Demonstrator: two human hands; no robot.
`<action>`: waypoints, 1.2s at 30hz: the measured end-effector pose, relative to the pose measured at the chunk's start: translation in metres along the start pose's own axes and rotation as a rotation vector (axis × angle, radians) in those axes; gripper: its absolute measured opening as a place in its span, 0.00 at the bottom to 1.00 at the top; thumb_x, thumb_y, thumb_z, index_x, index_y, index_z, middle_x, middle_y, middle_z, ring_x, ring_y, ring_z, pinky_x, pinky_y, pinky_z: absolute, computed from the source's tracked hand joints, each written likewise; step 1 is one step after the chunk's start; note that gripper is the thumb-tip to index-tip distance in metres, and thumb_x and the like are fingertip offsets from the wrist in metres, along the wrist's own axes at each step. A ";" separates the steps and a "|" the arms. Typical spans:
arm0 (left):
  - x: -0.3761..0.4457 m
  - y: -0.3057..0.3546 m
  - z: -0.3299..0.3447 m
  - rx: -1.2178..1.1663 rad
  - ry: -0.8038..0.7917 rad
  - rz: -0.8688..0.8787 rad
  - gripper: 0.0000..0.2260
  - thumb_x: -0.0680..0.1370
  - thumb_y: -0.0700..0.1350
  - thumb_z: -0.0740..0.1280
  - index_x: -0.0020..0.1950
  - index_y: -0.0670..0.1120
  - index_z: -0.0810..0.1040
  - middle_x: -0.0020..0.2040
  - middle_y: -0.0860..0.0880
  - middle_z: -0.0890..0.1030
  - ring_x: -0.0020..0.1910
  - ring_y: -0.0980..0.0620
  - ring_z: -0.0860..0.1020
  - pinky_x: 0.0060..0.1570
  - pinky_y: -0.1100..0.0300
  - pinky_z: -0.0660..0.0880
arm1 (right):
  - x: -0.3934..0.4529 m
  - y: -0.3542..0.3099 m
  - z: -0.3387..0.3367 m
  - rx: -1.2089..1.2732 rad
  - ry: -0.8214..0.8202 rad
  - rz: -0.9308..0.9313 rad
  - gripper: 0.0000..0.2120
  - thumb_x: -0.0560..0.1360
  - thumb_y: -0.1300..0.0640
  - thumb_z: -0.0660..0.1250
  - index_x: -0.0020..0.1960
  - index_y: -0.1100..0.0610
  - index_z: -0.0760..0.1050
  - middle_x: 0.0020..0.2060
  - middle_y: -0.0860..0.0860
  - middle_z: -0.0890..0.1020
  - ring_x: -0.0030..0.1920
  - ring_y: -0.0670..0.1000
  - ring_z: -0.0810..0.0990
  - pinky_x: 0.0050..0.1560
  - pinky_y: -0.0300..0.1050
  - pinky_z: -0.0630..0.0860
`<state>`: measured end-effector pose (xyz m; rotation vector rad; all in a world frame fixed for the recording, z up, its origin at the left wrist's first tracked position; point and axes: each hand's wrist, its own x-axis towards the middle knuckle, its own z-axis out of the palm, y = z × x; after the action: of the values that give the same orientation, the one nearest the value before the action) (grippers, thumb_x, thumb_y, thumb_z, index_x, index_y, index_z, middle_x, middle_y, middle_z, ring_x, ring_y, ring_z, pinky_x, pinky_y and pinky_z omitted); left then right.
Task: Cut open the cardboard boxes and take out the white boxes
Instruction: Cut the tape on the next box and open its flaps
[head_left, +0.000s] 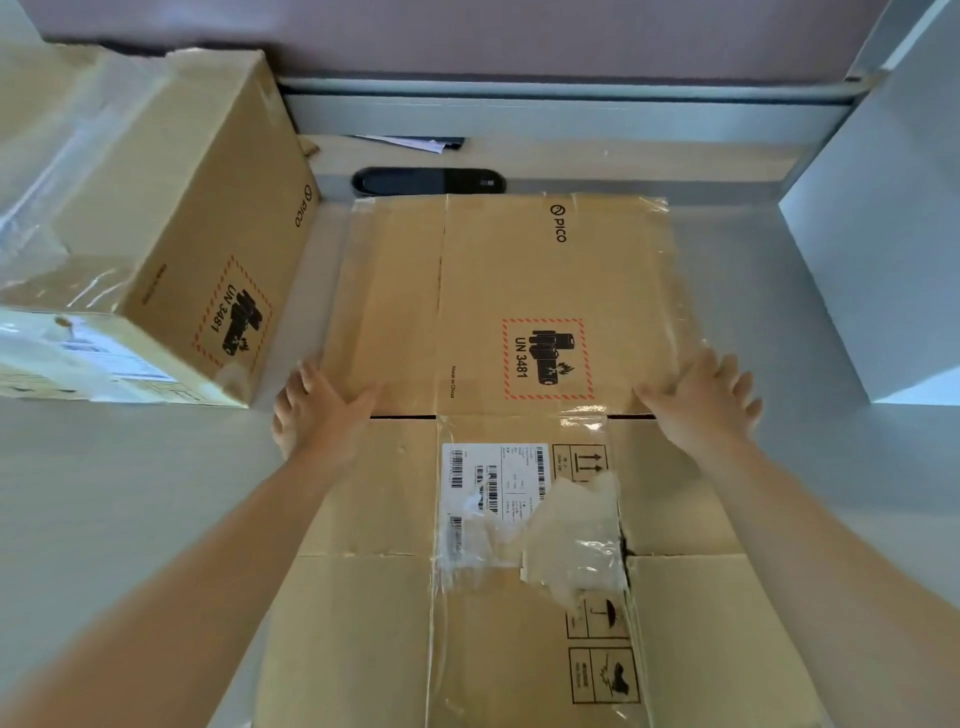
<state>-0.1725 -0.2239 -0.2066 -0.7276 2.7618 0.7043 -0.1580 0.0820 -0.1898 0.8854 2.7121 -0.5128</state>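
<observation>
Flattened brown cardboard box (519, 415) with PICO print and UN 3481 label lies on grey desk (130, 493), centre, contents not visible. Left hand (322, 402) and right hand (701, 395) press flat on its side edges, fingers spread. Second taped brown cardboard box (171, 234) stands closed at left. No white boxes visible.

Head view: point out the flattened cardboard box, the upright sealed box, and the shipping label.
flattened cardboard box (550, 291): head view, bare upper panel.
upright sealed box (171, 223): head view, right side face.
shipping label (493, 483): head view, printed middle.
</observation>
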 end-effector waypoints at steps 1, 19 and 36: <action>0.000 0.001 -0.002 -0.013 0.007 -0.018 0.39 0.74 0.58 0.65 0.76 0.42 0.49 0.75 0.41 0.56 0.73 0.40 0.54 0.69 0.44 0.53 | 0.002 0.002 -0.001 0.089 -0.001 0.063 0.41 0.71 0.44 0.67 0.73 0.62 0.52 0.71 0.61 0.58 0.72 0.62 0.55 0.69 0.59 0.55; 0.019 0.013 -0.021 -0.275 -0.103 -0.152 0.36 0.68 0.51 0.76 0.67 0.36 0.63 0.59 0.41 0.74 0.58 0.40 0.74 0.50 0.53 0.71 | 0.028 0.016 -0.026 0.500 -0.077 0.177 0.34 0.64 0.58 0.77 0.63 0.65 0.63 0.53 0.54 0.72 0.54 0.55 0.72 0.53 0.50 0.70; -0.056 0.043 -0.081 -0.409 0.192 0.060 0.18 0.70 0.50 0.71 0.53 0.41 0.76 0.45 0.46 0.79 0.43 0.46 0.75 0.34 0.59 0.66 | -0.028 0.016 -0.096 0.537 0.204 -0.135 0.13 0.68 0.56 0.71 0.42 0.64 0.74 0.33 0.54 0.77 0.39 0.56 0.73 0.30 0.42 0.62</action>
<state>-0.1515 -0.2083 -0.1021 -0.8260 2.8493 1.3009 -0.1378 0.1185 -0.0973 0.9141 2.8753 -1.2866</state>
